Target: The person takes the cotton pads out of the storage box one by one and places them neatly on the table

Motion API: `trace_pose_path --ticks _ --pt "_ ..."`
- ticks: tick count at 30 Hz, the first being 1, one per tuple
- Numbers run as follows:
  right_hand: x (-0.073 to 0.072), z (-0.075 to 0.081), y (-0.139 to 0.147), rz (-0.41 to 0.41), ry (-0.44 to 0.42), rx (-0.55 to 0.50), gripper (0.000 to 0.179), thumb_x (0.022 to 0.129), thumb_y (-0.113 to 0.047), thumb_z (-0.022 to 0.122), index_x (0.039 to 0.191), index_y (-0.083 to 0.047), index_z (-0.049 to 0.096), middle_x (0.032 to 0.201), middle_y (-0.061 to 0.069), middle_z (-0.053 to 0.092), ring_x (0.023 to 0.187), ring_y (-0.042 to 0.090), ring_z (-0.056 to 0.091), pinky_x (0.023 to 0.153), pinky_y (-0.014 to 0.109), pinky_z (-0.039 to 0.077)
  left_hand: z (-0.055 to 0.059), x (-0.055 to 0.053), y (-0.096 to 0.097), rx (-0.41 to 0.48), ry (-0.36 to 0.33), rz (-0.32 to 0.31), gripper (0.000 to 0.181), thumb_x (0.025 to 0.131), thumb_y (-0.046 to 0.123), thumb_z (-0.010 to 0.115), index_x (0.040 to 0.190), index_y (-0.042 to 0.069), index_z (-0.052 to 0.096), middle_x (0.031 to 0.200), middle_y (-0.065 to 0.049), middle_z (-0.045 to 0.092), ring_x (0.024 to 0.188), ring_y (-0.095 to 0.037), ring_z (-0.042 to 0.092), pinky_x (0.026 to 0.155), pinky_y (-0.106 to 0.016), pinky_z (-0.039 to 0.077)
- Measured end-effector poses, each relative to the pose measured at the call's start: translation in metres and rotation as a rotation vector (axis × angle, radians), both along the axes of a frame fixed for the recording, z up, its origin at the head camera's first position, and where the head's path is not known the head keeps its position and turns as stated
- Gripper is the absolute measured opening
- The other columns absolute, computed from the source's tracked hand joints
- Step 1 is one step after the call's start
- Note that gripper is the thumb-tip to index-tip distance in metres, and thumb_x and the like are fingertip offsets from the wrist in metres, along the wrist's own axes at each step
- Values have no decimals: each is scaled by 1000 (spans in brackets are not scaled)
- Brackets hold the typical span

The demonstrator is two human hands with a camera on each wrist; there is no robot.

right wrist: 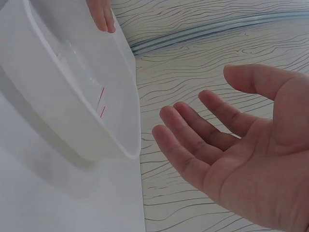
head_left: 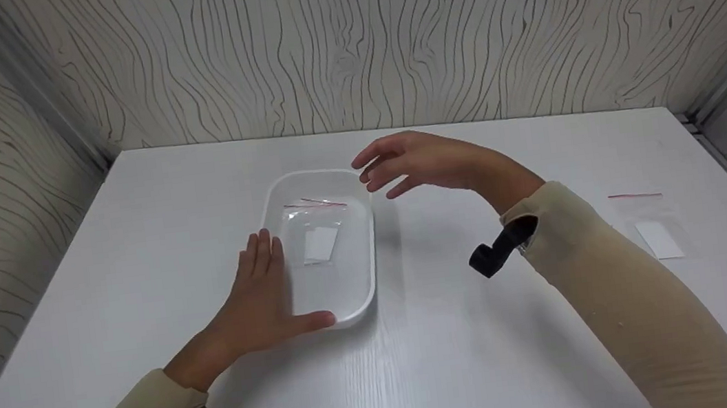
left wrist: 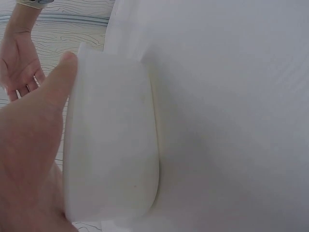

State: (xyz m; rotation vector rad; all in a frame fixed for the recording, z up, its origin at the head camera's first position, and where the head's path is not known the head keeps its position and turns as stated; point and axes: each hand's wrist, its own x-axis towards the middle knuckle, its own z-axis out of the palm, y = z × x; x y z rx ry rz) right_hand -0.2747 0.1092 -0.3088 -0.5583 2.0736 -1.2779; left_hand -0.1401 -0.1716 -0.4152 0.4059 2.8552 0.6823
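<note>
A white plastic tub (head_left: pixel 373 279) with rounded corners stands on the table. Inside it lie clear zip bags (head_left: pixel 321 242) with red seal lines and white pieces in them, overlapping one another. My left hand (head_left: pixel 258 307) rests on the tub's left side, its fingers straight along the rim and the thumb stretched over the near end. In the left wrist view the tub's outer wall (left wrist: pixel 111 140) fills the middle. Above the far right corner of the tub, my right hand (head_left: pixel 424 162) hovers with loosely bent fingers and nothing in it; the right wrist view shows its palm (right wrist: pixel 260 169).
Another zip bag (head_left: pixel 660 237) with a red seal line and a white piece lies on the right of the white table (head_left: pixel 459 358), beyond my right forearm. Walls with a wood-grain pattern (head_left: pixel 344 47) rise behind the table and at both sides.
</note>
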Motion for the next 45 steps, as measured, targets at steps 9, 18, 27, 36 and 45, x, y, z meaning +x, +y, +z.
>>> trace_pose_path --ticks 9,18,27,36,45 --pt "2 3 -16 -11 -18 26 42 98 -15 60 139 -7 57 135 12 59 122 25 60 103 43 50 0 0 1 -11 -9 25 138 74 77 72 158 -12 6 166 -29 -8 154 -42 -12 123 -58 1" --pt "1 2 -32 -27 -30 11 40 99 -14 60 138 -7 58 134 13 60 121 25 61 102 42 51 2 0 2 -1 -8 23 140 73 79 71 158 -12 6 166 -29 -7 154 -43 -11 122 -58 1" --pt "-1 0 -49 -60 -69 -12 37 100 -12 59 136 -7 59 134 14 61 121 25 62 100 40 53 2 -3 4 -7 -11 15 140 73 79 71 158 -12 7 166 -29 -7 153 -44 -11 122 -59 2" --pt "-1 -10 -72 -102 -101 -26 34 100 -12 60 134 -7 61 131 11 64 116 23 65 96 38 55 1 -1 3 -20 -13 4 140 74 80 70 158 -12 6 166 -29 -8 153 -43 -12 122 -58 1" --pt "-1 -25 -92 -192 -149 -99 31 101 -13 60 131 -4 63 123 14 68 112 24 67 94 38 56 2 1 3 -12 -2 3 139 74 79 70 157 -13 7 165 -30 -7 153 -44 -11 122 -59 2"
